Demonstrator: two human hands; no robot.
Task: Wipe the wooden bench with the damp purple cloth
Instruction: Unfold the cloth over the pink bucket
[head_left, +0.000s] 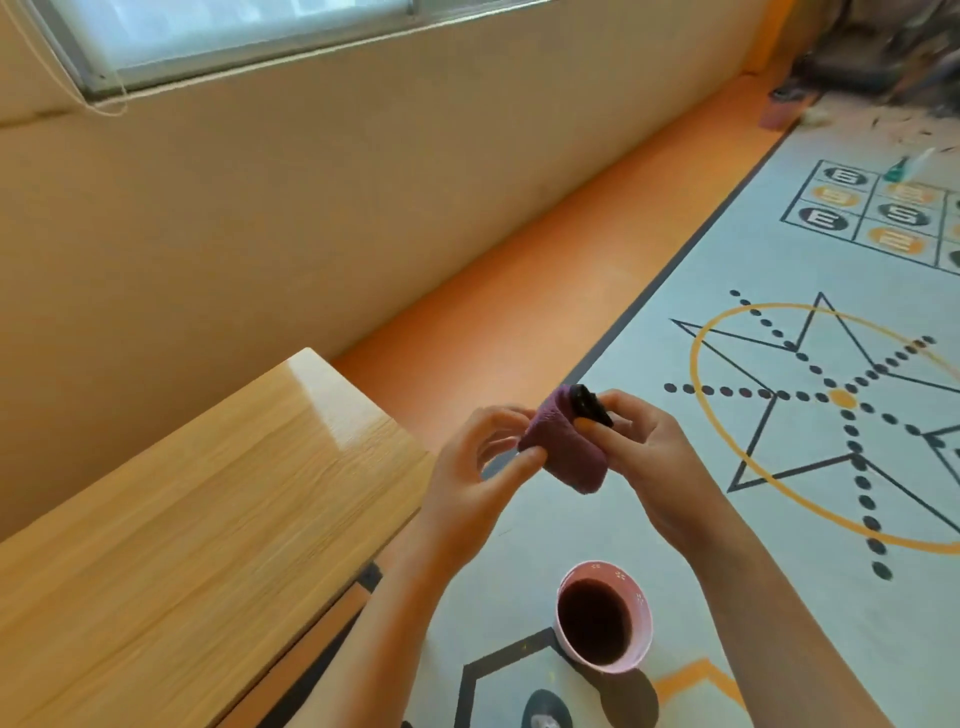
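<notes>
Bare left hand (467, 467) and bare right hand (652, 457), slim fingers (605, 441), forearms (769, 587) bare along their whole visible length.

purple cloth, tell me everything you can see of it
The cloth is a dull purple, nubby like terry, folded into a small thick wad. It is held in the air off the end of the bench, not touching it. The left hand pinches its left edge; the right hand grips its right side, where a small black thing, unclear what, sits against its top.
</notes>
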